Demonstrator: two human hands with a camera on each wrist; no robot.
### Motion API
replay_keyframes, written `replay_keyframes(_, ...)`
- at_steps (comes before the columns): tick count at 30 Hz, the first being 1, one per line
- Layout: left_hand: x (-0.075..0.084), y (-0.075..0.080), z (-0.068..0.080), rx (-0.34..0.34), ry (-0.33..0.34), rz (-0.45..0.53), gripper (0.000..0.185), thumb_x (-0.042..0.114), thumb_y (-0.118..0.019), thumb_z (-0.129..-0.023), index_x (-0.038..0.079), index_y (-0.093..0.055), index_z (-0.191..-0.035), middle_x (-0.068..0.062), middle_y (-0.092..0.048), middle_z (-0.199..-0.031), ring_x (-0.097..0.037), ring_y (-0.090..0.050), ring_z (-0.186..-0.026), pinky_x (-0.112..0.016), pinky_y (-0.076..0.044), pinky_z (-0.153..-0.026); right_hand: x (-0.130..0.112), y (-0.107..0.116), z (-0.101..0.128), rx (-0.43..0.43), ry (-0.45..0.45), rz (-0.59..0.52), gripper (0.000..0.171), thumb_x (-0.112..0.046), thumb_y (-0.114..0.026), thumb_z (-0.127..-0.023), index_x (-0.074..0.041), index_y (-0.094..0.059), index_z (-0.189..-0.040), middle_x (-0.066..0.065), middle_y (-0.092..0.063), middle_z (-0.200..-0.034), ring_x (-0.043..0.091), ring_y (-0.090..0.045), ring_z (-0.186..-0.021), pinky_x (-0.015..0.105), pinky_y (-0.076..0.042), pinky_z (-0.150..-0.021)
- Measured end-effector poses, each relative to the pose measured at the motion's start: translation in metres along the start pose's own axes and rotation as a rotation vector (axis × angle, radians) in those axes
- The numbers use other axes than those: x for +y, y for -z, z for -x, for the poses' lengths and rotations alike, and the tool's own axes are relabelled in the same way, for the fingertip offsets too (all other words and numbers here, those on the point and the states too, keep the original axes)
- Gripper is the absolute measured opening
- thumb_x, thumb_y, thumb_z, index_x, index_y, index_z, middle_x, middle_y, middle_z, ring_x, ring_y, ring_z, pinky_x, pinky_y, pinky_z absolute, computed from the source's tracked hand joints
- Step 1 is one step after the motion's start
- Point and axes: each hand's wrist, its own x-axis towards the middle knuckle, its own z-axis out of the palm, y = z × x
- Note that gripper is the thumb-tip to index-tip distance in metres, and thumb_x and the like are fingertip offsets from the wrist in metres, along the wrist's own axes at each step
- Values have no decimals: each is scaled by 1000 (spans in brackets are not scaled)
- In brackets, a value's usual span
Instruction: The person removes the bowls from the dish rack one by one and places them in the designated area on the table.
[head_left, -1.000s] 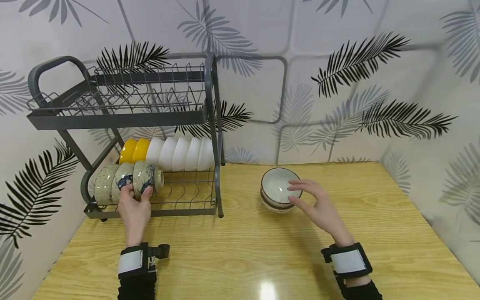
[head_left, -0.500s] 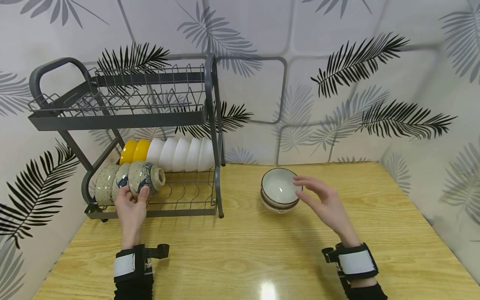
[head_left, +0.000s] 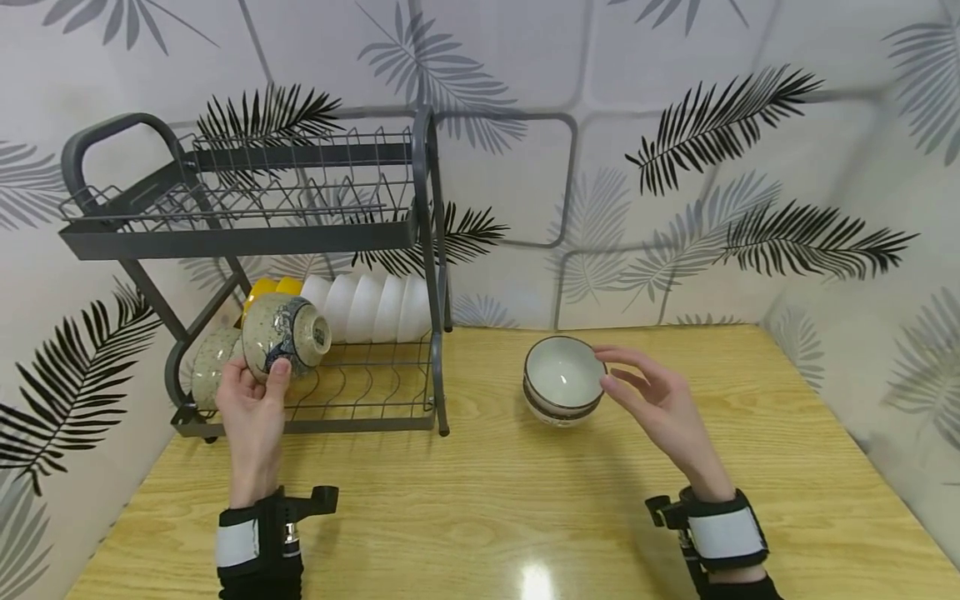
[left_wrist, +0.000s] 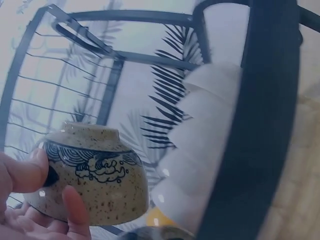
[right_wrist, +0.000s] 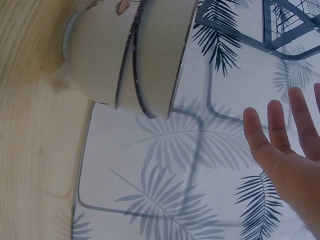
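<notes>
My left hand (head_left: 253, 408) grips a speckled beige bowl (head_left: 272, 333) with a blue wave pattern, holding it at the front of the rack's lower tier. The bowl is tilted, its foot facing right; in the left wrist view, thumb and fingers pinch its wall (left_wrist: 107, 195). Behind that hand, another speckled bowl (head_left: 212, 367) stands on edge in the rack, partly hidden. My right hand (head_left: 663, 408) hovers with fingers spread beside a stack of white bowls (head_left: 562, 379) with brown rims. The right wrist view shows a gap between these bowls (right_wrist: 100, 60) and the fingers (right_wrist: 277, 125).
A dark grey two-tier dish rack (head_left: 240, 242) stands at the left on the wooden table (head_left: 465, 500). Several white bowls (head_left: 367, 308) and yellow bowls (head_left: 262, 287) line the back of its lower tier. The patterned wall (head_left: 510, 192) rises behind.
My left hand has lifted the end speckled bowl up and away from its row, turning its foot more toward the camera. My right hand has drawn slightly right, away from the stack.
</notes>
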Motion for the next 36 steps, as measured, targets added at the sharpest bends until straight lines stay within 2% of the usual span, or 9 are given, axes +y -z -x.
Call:
replay_keyframes(7, 13, -5, 8, -49, -148, 17, 23, -2, -66, -93, 15, -58, -106, 4, -70, -98, -7, -64, -88, -12, -55, -77, -12, -1, 2, -16, 79, -49, 33, 11, -58, -95, 8, -61, -128, -3, -65, -135, 7, -56, -129, 20, -48, -106)
replay_keyframes(14, 20, -13, 18, -225, -355, 52, 22, -1, -69, -91, 12, -58, -104, 5, -68, -90, -5, -61, -80, -12, -51, -72, -23, -1, 3, -34, 124, -41, 36, 13, -57, -94, 9, -59, -130, -7, -63, -137, 7, -54, -132, 20, -47, -108)
replay_keyframes(21, 29, -25, 31, -393, -537, -118, 30, -22, -64, -84, -16, -52, -111, 15, -64, -103, -1, -58, -84, -9, -48, -77, -30, -3, 5, -54, 145, -1, 40, 15, -60, -92, 10, -57, -132, -5, -60, -141, 7, -53, -134, 21, -45, -111)
replay_keyframes(23, 31, -29, 34, -436, -592, -148, 35, -27, -64, -80, -17, -52, -111, 17, -63, -104, -1, -57, -83, -9, -47, -77, -32, -3, 5, -62, 163, -3, 42, 16, -60, -91, 10, -56, -132, -4, -59, -143, 8, -52, -135, 21, -45, -111)
replay_keyframes(25, 33, -33, 37, -481, -640, -159, 37, -28, -65, -78, -15, -53, -110, 10, -64, -100, -1, -57, -82, -10, -48, -76, -34, -4, 5, -71, 181, -12, 43, 18, -60, -90, 12, -55, -132, 0, -58, -145, 9, -51, -136, 22, -45, -112)
replay_keyframes(27, 34, -37, 40, -513, -692, -172, 38, -28, -67, -76, -14, -55, -109, 0, -66, -94, -2, -56, -79, -11, -48, -74, -36, -5, 5, -77, 191, -15, 46, 19, -61, -88, 12, -54, -133, 3, -57, -146, 10, -51, -137, 23, -45, -112)
replay_keyframes(30, 35, -41, 44, -547, -772, -235, 24, -9, -70, -87, -10, -57, -107, -15, -65, -89, -7, -58, -75, -13, -49, -71, -38, -8, 6, -83, 202, -15, 50, 21, -63, -85, 13, -53, -133, 7, -56, -147, 11, -51, -138, 24, -45, -113)
replay_keyframes(33, 34, -45, 48, -590, -825, -277, 23, 10, -68, -93, -6, -58, -106, -16, -67, -91, -13, -60, -75, -15, -49, -71, -40, -10, 7, -94, 229, -16, 52, 22, -64, -83, 11, -54, -133, 10, -56, -147, 12, -53, -137, 24, -44, -114)
replay_keyframes(36, 35, -50, 52, -652, -857, -286, 25, -1, -74, -87, -5, -58, -107, -15, -67, -94, -17, -61, -77, -17, -50, -72, -41, -14, 7, -111, 269, -15, 52, 23, -65, -82, 10, -56, -132, 9, -56, -148, 12, -52, -138, 23, -42, -116)
